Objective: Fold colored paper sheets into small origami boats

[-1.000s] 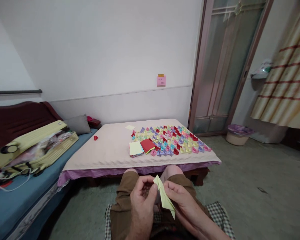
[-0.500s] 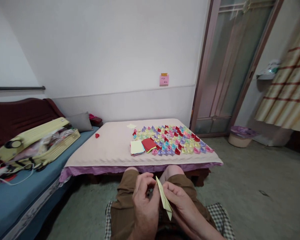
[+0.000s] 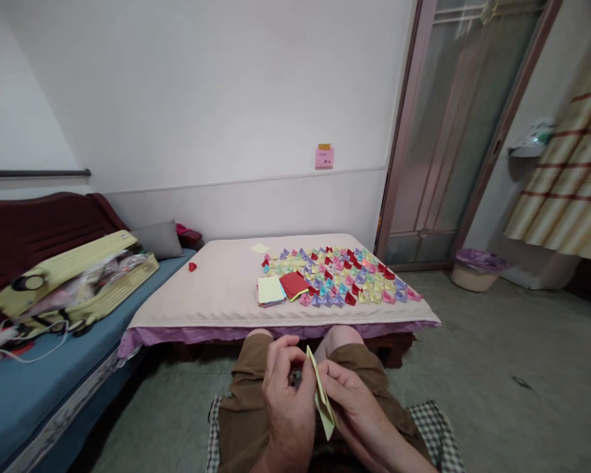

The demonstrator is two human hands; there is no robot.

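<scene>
A partly folded piece of pale yellow paper (image 3: pixel 324 402) is held above my lap, tilted nearly edge-on to me. My left hand (image 3: pixel 289 401) pinches its upper edge between thumb and fingers. From the other side my right hand (image 3: pixel 352 401) grips it, thumb on top; some of those fingers are hidden. Beyond my knees, on the covered table, lie a stack of paper sheets (image 3: pixel 270 290) with pale yellow on top and a red sheet pile (image 3: pixel 294 285) beside it. Many small folded paper pieces (image 3: pixel 345 276) in several colours stand in rows to the right.
The low table (image 3: pixel 201 295) has a cream cover. On it are a red paper piece (image 3: pixel 192 267) and a loose yellow sheet (image 3: pixel 261 249). At left, an opened yellow suitcase (image 3: pixel 93 263) lies on a blue couch (image 3: pixel 93 341). A bin (image 3: pixel 475 270) stands at right.
The yellow paper has turned slightly, its lower end swinging a little left and its folds spreading somewhat. My right hand has shifted slightly left; my left hand keeps its pinch.
</scene>
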